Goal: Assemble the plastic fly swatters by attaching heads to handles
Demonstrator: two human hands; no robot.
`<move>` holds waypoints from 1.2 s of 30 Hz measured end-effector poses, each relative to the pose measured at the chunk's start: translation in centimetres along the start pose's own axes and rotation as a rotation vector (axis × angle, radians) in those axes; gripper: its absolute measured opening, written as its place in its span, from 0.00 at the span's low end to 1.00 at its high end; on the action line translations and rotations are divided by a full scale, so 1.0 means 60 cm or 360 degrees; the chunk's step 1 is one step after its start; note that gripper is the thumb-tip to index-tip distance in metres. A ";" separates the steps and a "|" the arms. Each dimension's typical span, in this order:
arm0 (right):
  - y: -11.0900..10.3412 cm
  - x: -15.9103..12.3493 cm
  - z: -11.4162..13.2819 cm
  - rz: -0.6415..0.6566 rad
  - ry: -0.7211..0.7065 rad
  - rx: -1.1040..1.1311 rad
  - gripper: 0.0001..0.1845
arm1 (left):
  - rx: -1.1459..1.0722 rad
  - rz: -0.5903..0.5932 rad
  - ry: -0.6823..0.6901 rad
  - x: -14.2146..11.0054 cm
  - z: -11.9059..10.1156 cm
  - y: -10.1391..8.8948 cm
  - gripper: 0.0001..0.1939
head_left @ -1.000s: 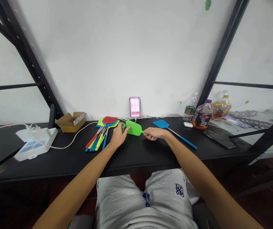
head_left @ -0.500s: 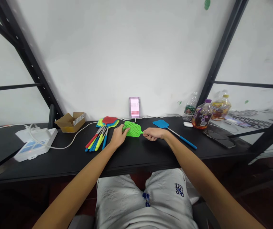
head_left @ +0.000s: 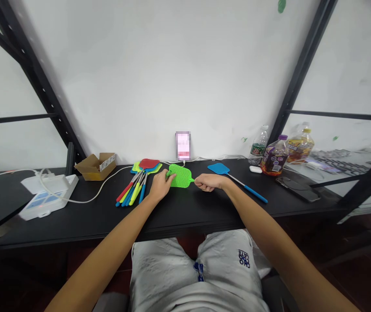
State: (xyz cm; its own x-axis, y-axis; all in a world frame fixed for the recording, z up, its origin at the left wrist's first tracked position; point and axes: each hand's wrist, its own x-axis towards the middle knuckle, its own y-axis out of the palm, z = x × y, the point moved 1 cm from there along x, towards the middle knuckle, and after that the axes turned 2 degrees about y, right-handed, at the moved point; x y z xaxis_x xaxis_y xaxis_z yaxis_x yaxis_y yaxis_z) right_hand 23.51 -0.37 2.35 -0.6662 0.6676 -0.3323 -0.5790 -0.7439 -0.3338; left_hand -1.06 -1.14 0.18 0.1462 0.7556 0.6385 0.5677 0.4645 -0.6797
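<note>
Between my two hands is a green fly swatter head, perforated and held over the black desk. My left hand pinches its left edge, thumb on top. My right hand is closed round the narrow neck at its right end, and whatever lies inside that fist is hidden. Left of my left hand lies a fanned pile of fly swatters with red, yellow and blue grips and a red head on top. A single blue fly swatter lies beyond my right hand, its handle slanting toward the right front.
A phone leans on the wall behind. Leftward are an open cardboard box and a white power strip with its cable. On the right stand several bottles, a white earphone case and a dark phone.
The green swatter head has tilted slightly, its face showing a little more toward me. Both hands keep their grip in nearly the same place.
</note>
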 end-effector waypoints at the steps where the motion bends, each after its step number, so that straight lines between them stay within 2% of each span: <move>1: 0.000 0.000 0.000 -0.0004 0.0003 -0.0004 0.12 | 0.0005 -0.0001 -0.0002 0.000 0.001 0.000 0.16; 11: -0.004 0.004 -0.006 -0.0038 0.0031 -0.0023 0.17 | -0.0018 -0.0003 -0.0021 0.001 0.003 -0.002 0.17; 18: -0.009 0.010 -0.020 -0.0104 -0.0048 -0.0099 0.26 | 0.0045 -0.0017 -0.0027 0.002 0.003 0.001 0.15; 23: -0.009 0.012 -0.020 -0.0159 -0.0057 -0.0169 0.27 | 0.0016 -0.0023 -0.0028 0.002 0.001 0.000 0.15; 27: -0.016 0.011 -0.021 -0.0365 -0.0088 -0.0435 0.23 | -0.0176 -0.0099 -0.0111 0.002 -0.002 -0.006 0.15; 32: -0.025 0.014 -0.020 -0.0730 -0.0288 -0.0955 0.17 | -0.0463 -0.0118 -0.0257 0.007 0.003 -0.003 0.15; 36: -0.019 0.018 -0.020 -0.0806 -0.0286 -0.1057 0.17 | -0.0674 -0.0043 -0.0270 0.010 0.010 0.004 0.17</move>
State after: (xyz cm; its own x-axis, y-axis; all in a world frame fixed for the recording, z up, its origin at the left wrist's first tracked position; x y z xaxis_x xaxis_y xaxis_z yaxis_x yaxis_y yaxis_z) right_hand 24.00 1.25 1.29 -0.4982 0.8583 0.1230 -0.4689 -0.1473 -0.8709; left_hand -1.35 -0.31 0.18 0.0122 0.8271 0.5619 0.8560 0.2818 -0.4334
